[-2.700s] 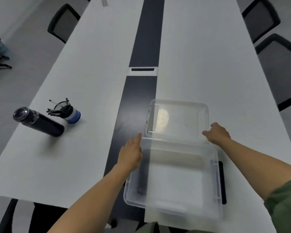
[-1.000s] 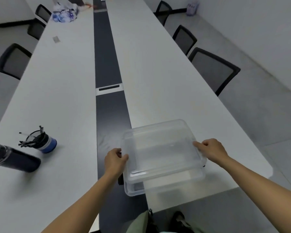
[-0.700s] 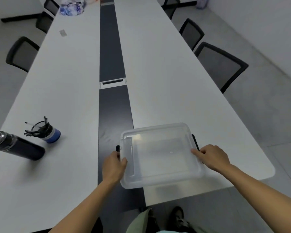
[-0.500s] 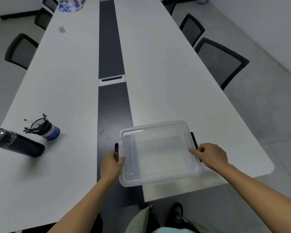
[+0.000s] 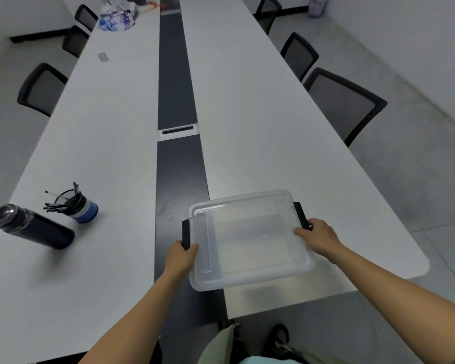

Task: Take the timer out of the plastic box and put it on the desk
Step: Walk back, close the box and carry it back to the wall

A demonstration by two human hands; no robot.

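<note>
- Head view: a clear plastic box [image 5: 250, 240] with its lid on is seen at the near end of a long white desk [image 5: 260, 114]. It lies across the line between the desk's dark middle strip [image 5: 177, 82] and its right half.
- The box's left edge is gripped by the left hand [image 5: 180, 254], with fingers curled round the rim at the near end of the black left latch [image 5: 185, 233].
- The box's right edge is gripped by the right hand [image 5: 317, 236], with fingers curled over the rim and touching the near end of the black right latch [image 5: 300, 215].
- Through the see-through lid only a pale floor is made out, so where the timer lies cannot be told from this view.
- Whether the box is rested on the desk or held just above it cannot be told. A soft shadow is seen along its near side.
- Well to the left of the box a dark bottle [image 5: 32, 227] is seen, with a blue-based pen cup [image 5: 76, 206] just beside it on the side nearer the box.
- Beyond the box, a white-framed cable port [image 5: 178, 131] is set into the strip.
- Far beyond the box and to its left, a small grey card [image 5: 103, 57] is seen on the desk, and a crumpled blue-and-white bag [image 5: 116, 17] at the far end.
- Beyond the box to its right, 3 black chairs [image 5: 344, 101] are lined along the desk, and 3 more are lined along the far left side.
- Nearer than the box, past the desk's edge, a green garment [image 5: 221, 345] and a dark shoe [image 5: 279, 337] are seen.
</note>
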